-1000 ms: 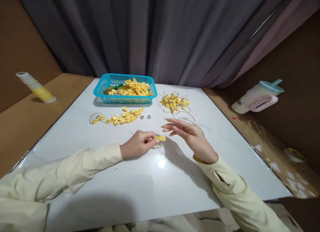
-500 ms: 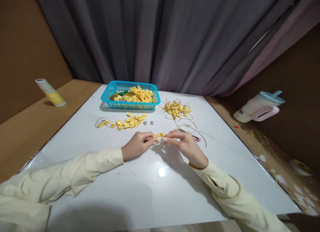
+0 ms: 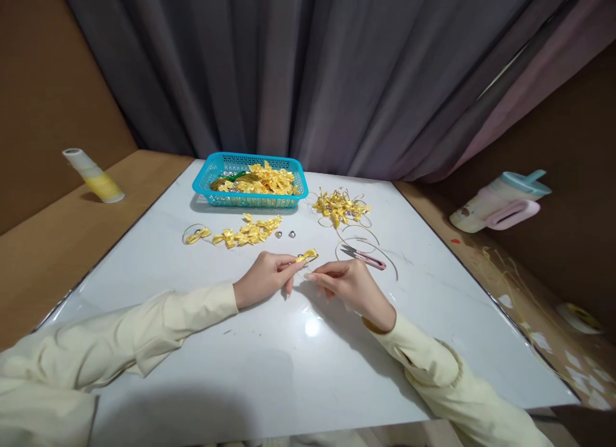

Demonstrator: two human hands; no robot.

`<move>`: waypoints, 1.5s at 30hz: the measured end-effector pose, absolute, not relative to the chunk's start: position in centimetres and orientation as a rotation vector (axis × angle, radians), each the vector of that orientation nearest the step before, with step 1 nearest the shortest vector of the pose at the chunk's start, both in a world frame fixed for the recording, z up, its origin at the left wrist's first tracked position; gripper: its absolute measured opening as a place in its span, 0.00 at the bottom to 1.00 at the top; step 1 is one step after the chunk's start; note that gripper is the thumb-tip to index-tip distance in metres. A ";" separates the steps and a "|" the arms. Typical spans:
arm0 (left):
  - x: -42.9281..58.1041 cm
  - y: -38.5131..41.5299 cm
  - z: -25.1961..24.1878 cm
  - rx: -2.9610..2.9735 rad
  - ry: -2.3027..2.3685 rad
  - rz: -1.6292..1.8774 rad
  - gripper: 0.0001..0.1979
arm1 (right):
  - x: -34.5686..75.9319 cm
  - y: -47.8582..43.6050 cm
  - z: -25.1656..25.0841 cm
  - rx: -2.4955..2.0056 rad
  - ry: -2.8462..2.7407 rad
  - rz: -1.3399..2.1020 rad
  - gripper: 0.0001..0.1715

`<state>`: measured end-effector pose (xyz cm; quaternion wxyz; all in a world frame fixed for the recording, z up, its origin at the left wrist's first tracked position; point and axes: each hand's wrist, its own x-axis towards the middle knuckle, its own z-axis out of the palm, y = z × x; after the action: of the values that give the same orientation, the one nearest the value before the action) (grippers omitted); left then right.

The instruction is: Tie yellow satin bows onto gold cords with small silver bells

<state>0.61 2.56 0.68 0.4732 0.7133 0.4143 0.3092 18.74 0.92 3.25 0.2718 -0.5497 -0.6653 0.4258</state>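
My left hand (image 3: 264, 280) pinches a small yellow satin bow (image 3: 308, 256) between thumb and fingertips, above the white table. A thin gold cord (image 3: 315, 258) loops at the bow. Just to the right and slightly lower, my right hand (image 3: 356, 292) is closed, thumb against fingers, on what looks like the thin cord's end; its fingertips are apart from the bow. Thread snips (image 3: 364, 257) with pink handles lie behind my right hand. Two silver heart-shaped pieces (image 3: 292, 234) rest beyond my left hand, beside a row of loose yellow bows (image 3: 250, 231).
A blue basket (image 3: 250, 202) of bows and cords stands at the back. Right of it lies a pile of corded bows (image 3: 339, 206), with loose cord pieces (image 3: 392, 261) nearby. One corded bow (image 3: 198, 236) lies left. A tumbler (image 3: 495, 203) and yellow roll (image 3: 99, 177) flank the table (image 3: 192, 376).
My right hand has drawn back from the bow, down and slightly left, uncovering the snips. The bow, still in my left hand, is now tilted and more visible.
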 end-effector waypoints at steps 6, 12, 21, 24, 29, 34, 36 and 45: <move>0.7 2.5 0.5 1.714 1.001 0.730 0.17 | 18.4 1.1 3.2 -1.394 -1.663 1.375 0.18; 0.8 2.2 0.5 1.708 0.969 0.756 0.18 | 18.2 0.5 3.3 -1.397 -1.966 1.108 0.19; 1.1 1.8 0.7 1.689 0.930 0.784 0.20 | 18.3 0.5 3.0 -1.371 -2.083 0.982 0.17; 1.3 1.7 0.9 1.639 0.927 0.789 0.20 | 18.2 0.5 3.2 -1.372 -2.108 0.955 0.17; 1.6 1.8 0.7 1.611 0.981 0.803 0.23 | 18.1 0.3 3.5 -1.385 -2.138 0.891 0.17; 1.9 1.9 0.5 1.632 1.021 0.813 0.21 | 18.1 0.4 3.3 -1.381 -2.135 0.869 0.17; 1.9 1.9 0.5 1.637 1.033 0.819 0.20 | 18.1 0.4 3.1 -1.382 -2.126 0.858 0.16; 2.2 2.3 0.7 1.588 1.097 0.834 0.20 | 18.0 0.1 2.8 -1.417 -2.127 0.738 0.12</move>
<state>2.24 2.27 0.73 0.4963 0.6558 0.4529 0.3442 18.03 0.08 2.82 0.2385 -0.5175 -0.7764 0.2694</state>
